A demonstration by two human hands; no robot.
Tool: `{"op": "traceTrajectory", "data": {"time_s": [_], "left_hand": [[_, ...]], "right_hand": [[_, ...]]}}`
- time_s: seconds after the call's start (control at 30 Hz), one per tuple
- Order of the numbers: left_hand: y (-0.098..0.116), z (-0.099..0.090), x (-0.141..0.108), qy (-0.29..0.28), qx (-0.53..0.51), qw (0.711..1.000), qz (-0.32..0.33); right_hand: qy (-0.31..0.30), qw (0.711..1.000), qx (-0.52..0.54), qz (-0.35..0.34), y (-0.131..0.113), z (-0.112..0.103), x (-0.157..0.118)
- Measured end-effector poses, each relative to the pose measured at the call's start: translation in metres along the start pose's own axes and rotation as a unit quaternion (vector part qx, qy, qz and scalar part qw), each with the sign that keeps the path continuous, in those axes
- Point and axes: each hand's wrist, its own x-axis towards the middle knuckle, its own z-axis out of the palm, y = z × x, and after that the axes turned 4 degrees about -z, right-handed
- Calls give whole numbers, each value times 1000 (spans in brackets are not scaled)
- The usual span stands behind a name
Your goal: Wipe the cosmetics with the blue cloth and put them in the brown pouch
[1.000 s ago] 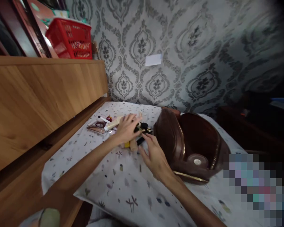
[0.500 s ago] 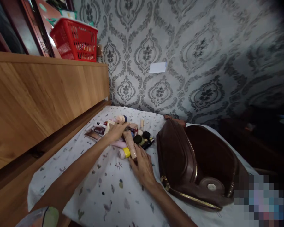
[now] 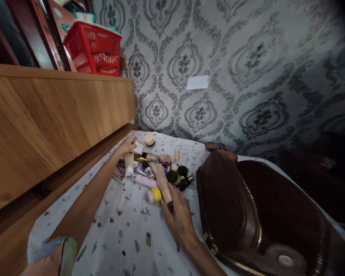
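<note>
A pile of cosmetics lies on the white patterned sheet (image 3: 135,230). My left hand (image 3: 128,145) is at the pile's far left, its fingers closed on a small pale square item (image 3: 138,148). On the near right side of the pile, my right hand (image 3: 178,214) has its fingers around the capped end of a beige tube (image 3: 162,182). Beside that tube are a jar with a yellow band (image 3: 154,195), a lilac tube (image 3: 144,180) and a dark green round jar (image 3: 172,176). Behind the pile stands a small jar with a peach top (image 3: 150,141).
An open brown leather bag (image 3: 227,191) fills the right side. On the left, a wooden cabinet (image 3: 60,111) borders the sheet, with a red basket (image 3: 94,48) on top. A patterned wall (image 3: 218,50) rises behind.
My left hand has moved left and away from the middle of the pile, uncovering several items there. My right hand stays at the beige tube. The view has shifted slightly.
</note>
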Motion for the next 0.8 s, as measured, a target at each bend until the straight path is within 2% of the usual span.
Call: {"op": "traceTrajectory", "data": {"time_s": [0.07, 0.13, 0.2, 0.33, 0.43, 0.5, 0.63, 0.8], "left_hand": [[0, -6, 19, 22, 48, 998, -41], [8, 2, 42, 21, 81, 995, -49], [23, 27, 64, -5, 101, 995, -22], [49, 90, 97, -75, 121, 989, 48], [53, 116, 109, -82, 116, 987, 77], [50, 121, 112, -66, 108, 988, 86], [47, 116, 111, -45, 104, 990, 87], [62, 121, 105, -45, 122, 989, 65]], "right_hand": [[11, 1000, -7, -9, 0, 0, -1], [14, 1000, -14, -19, 1, -1, -1], [10, 999, -20, -24, 1, -2, 0], [6, 999, -36, -23, -1, -6, 4], [2, 999, -47, -18, -2, -8, 6], [-3, 999, -49, -19, -3, -8, 6], [-13, 999, -42, -22, -2, -9, 6], [-3, 999, -36, -14, -5, -9, 7]]}}
